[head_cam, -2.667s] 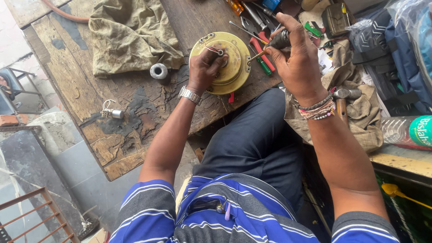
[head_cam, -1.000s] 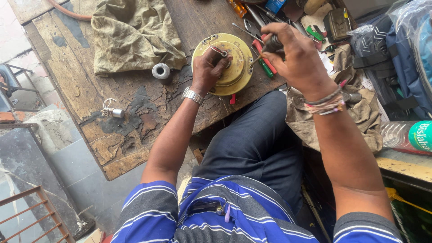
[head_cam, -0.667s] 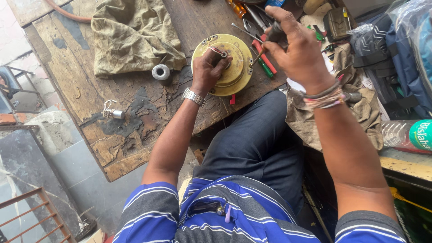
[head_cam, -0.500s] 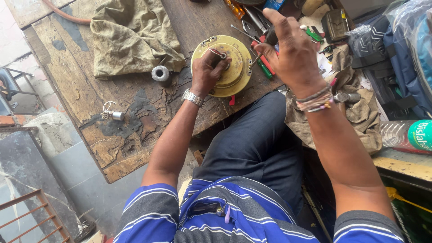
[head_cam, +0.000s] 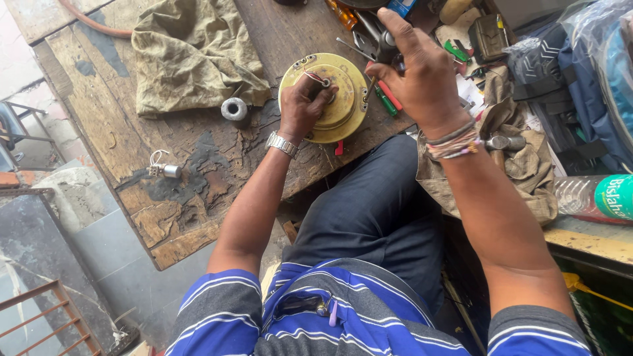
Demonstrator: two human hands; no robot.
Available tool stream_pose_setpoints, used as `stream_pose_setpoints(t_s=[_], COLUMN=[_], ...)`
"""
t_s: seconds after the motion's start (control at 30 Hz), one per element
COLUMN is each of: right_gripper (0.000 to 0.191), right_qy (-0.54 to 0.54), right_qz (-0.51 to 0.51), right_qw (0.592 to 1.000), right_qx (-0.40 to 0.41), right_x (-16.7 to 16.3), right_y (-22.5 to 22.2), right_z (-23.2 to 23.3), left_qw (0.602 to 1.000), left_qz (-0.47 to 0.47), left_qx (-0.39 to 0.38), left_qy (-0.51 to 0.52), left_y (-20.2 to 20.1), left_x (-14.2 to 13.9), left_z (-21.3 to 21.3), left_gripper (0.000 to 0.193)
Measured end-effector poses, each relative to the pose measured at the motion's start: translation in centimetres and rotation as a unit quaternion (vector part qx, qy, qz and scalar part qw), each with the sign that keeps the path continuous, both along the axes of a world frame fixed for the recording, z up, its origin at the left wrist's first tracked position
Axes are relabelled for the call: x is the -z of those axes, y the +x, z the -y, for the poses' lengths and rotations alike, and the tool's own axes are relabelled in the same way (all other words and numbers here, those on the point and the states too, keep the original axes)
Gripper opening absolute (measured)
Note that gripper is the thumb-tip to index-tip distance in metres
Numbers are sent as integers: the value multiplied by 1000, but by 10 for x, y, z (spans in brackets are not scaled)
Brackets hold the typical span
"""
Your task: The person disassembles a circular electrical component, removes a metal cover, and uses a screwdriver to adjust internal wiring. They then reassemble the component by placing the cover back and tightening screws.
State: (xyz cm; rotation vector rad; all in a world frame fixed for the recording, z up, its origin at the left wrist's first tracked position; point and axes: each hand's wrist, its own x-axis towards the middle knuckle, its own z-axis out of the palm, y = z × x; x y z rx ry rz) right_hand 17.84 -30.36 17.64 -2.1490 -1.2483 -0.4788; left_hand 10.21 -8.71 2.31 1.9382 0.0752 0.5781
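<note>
Nearest to us are our striped shirt (head_cam: 343,316) and dark trousers (head_cam: 376,217), with both forearms reaching away over the worn wooden bench (head_cam: 191,171). Our left hand (head_cam: 304,105), a metal watch (head_cam: 282,144) on its wrist, rests on the round yellow motor part (head_cam: 346,112), which lies flat on the bench's near right edge; its fingers are curled close around the middle hub and the thin wires there. Our right hand (head_cam: 422,72), with bead bands (head_cam: 453,142) at the wrist, sits just right of the disc, fingers bent narrowly around a thin tool (head_cam: 370,89) whose tip meets the disc's right rim. A hammer (head_cam: 502,142) lies on a cloth to the right, near a plastic bottle (head_cam: 593,198). Left on the bench are a small metal cylinder with wires (head_cam: 165,170) and, farther off, a small spool (head_cam: 233,109). Beyond lie a crumpled rag (head_cam: 191,53) and a heap of screwdrivers (head_cam: 386,99).
</note>
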Motion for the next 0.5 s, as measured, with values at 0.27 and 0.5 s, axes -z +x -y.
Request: stream_pose_setpoints(t_s=[0.27, 0.5], right_gripper=[71, 63], right_qy=[-14, 52], right_qz=[-17, 27], right_qw=[999, 998], right_qx=[27, -27], right_x=[-1, -10], right_y=[-8, -4], right_z=[0, 1], left_qw=[999, 993], left_qz=[-26, -79], left_qx=[8, 43], left_qy=[-25, -77], left_y=[-2, 0], left_x=[-6, -13], left_z=[1, -4], left_gripper=[20, 19])
